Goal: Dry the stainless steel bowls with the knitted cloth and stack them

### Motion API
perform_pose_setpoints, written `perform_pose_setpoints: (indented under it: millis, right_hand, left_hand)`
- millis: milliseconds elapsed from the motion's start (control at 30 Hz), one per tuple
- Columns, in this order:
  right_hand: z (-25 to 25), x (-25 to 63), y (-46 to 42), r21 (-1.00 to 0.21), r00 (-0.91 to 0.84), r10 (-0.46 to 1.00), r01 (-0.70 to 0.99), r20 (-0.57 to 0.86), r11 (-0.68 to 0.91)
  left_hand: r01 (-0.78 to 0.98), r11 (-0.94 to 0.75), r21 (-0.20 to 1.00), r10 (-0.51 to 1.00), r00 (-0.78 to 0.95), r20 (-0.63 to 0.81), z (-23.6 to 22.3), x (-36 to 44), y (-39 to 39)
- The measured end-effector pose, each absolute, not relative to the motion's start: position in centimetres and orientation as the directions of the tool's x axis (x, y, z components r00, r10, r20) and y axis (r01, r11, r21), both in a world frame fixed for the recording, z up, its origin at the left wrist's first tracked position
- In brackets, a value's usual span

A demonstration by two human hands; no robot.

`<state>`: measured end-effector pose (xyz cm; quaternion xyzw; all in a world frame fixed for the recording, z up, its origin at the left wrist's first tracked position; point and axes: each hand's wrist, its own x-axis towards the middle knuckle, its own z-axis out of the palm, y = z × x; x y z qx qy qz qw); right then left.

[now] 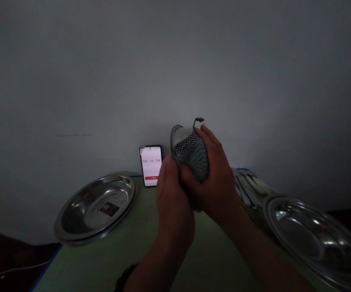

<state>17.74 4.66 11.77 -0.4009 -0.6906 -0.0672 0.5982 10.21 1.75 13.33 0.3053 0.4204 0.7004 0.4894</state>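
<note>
Head view: steel basin (pixel 82 217) left, phone (pixel 151 166) behind, cutlery (pixel 246 190) and metal dish (pixel 300 235) right; above the surface (pixel 141 229), fingers of right hand (pixel 219 178) clasp patterned cloth (pixel 197 156) against rimmed vessel (pixel 183 134), left hand (pixel 174 202) gripping alongside.

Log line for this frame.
right hand: gripping looped cloth against rimmed vessel | left hand: at vessel, grip unclear | phone: against wall

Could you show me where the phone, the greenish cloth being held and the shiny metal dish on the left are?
Phone (pixel 151 166): head view, on its lit screen.
Greenish cloth (pixel 195 159): head view, on its textured side.
Metal dish (pixel 85 211): head view, on its bare inside.
</note>
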Motion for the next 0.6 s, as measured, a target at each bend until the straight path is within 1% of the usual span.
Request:
perform_pose_setpoints:
  millis: [67, 133, 233, 300, 333, 400, 500, 600]
  right_hand:
    - [12.2, 18.0, 4.4, -0.407, 0.06, 0.473, 0.61, 0.879, 0.68]
    - [12.7, 18.3, 4.1, -0.433, 0.087, 0.478, 0.589, 0.874, 0.682]
    - [13.4, 18.8, 3.8, -0.523, 0.14, 0.543, 0.541, 0.828, 0.658]
    - [13.7, 19.5, 3.9, -0.622, 0.176, 0.623, 0.467, 0.762, 0.628]
    - [13.8, 19.8, 4.2, -0.669, 0.186, 0.663, 0.416, 0.726, 0.616]
    - [13.6, 20.8, 4.9, -0.739, 0.183, 0.727, 0.323, 0.662, 0.592]
    - [13.0, 22.2, 6.3, -0.778, 0.169, 0.766, 0.253, 0.621, 0.575]
    - [12.3, 23.0, 7.5, -0.798, 0.141, 0.793, 0.235, 0.593, 0.555]
  left_hand:
    - [-0.29, -0.208, 0.934, 0.931, -0.35, 0.098, 13.3, 10.4, 1.3]
    - [-0.143, -0.309, 0.94, 0.91, -0.332, 0.248, 13.2, 10.5, 1.0]
    - [0.057, -0.483, 0.874, 0.834, -0.276, 0.478, 12.7, 10.6, 0.7]
    - [0.155, -0.522, 0.839, 0.802, -0.246, 0.544, 12.5, 10.4, 0.8]
    - [0.171, -0.515, 0.84, 0.806, -0.236, 0.543, 12.5, 10.2, 1.0]
    - [0.127, -0.461, 0.878, 0.843, -0.245, 0.478, 12.8, 9.6, 1.4]
    - [-0.073, -0.315, 0.946, 0.906, -0.32, 0.277, 13.7, 8.3, 2.5]
    - [-0.293, -0.22, 0.931, 0.899, -0.431, 0.077, 14.5, 6.7, 3.6]
